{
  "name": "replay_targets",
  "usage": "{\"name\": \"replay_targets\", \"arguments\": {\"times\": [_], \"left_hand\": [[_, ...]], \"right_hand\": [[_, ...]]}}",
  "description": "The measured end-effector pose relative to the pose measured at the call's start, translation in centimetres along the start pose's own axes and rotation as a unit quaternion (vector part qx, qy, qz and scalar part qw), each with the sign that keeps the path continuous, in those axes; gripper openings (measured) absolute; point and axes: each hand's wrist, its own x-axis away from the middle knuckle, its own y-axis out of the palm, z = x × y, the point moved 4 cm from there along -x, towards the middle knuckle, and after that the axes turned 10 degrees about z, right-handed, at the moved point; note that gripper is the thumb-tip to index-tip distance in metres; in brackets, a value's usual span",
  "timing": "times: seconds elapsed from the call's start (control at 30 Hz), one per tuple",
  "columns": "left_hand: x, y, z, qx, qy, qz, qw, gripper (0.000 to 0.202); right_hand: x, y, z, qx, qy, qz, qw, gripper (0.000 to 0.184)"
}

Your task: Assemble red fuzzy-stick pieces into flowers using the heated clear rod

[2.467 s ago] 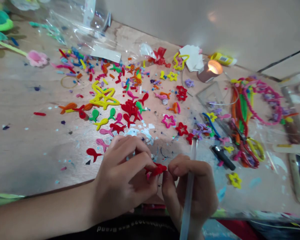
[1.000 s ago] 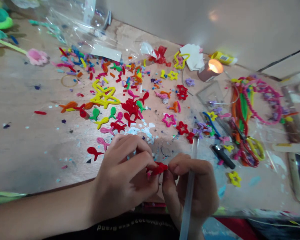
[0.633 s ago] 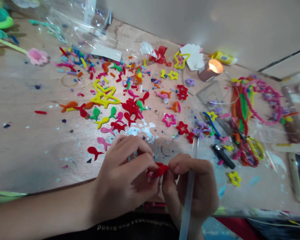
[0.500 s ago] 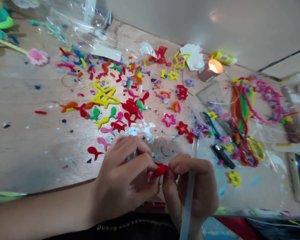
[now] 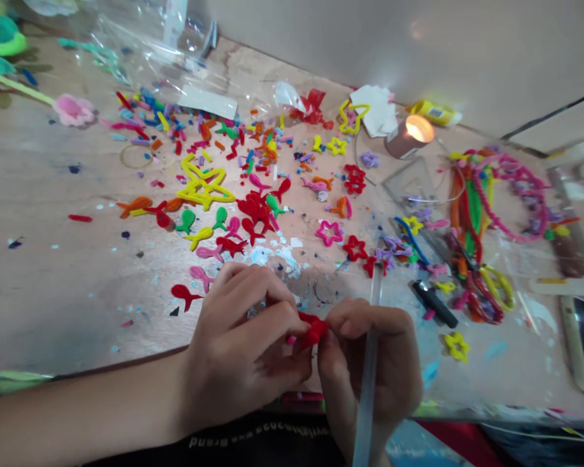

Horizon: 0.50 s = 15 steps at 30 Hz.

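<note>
Between the fingertips of both hands is a small red pipe-cleaner piece [image 5: 314,332], bent or looped, its exact shape partly hidden by the fingers. My left hand [image 5: 248,337] pinches its left side, and a bit of pink shows under those fingers. My right hand [image 5: 374,363] pinches the right end between thumb and forefinger. That same hand also holds a long translucent glue stick [image 5: 368,376], tilted, its dark tip pointing away from me near a red pipe-cleaner star [image 5: 371,266]. Several red, pink, green and yellow fish-like pipe-cleaner shapes [image 5: 185,296] lie beyond my left hand.
A lit candle [image 5: 409,137] burns at the back right. Scissors [image 5: 477,279], a black lighter-like object [image 5: 434,303] and a bundle of pipe cleaners [image 5: 467,201] lie to the right. Cut pipe-cleaner bits and clear plastic bags [image 5: 141,52] cover the back left.
The red piece has turned slightly between my fingertips. The glue stick's tip has shifted a little to the left; both hands stay in nearly the same place.
</note>
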Motion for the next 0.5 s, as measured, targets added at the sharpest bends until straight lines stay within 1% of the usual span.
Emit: {"name": "replay_targets", "arguments": {"times": [0.13,0.23,0.4,0.5], "left_hand": [[-0.1,-0.16,-0.04,0.0,-0.008,0.0,1.0,0.012],[-0.23,-0.34,0.04,-0.002,-0.002,0.005,1.0,0.012],[-0.18,-0.2,0.14,0.0,0.006,0.002,1.0,0.013],[-0.12,-0.11,0.05,0.003,-0.002,0.0,1.0,0.013]], "right_hand": [[0.14,-0.08,0.09,0.003,-0.004,0.005,1.0,0.018],[0.17,-0.11,0.17,0.011,-0.01,0.008,1.0,0.018],[0.22,-0.01,0.17,0.011,0.001,0.005,1.0,0.017],[0.22,-0.01,0.17,0.011,0.009,0.004,1.0,0.017]]}}
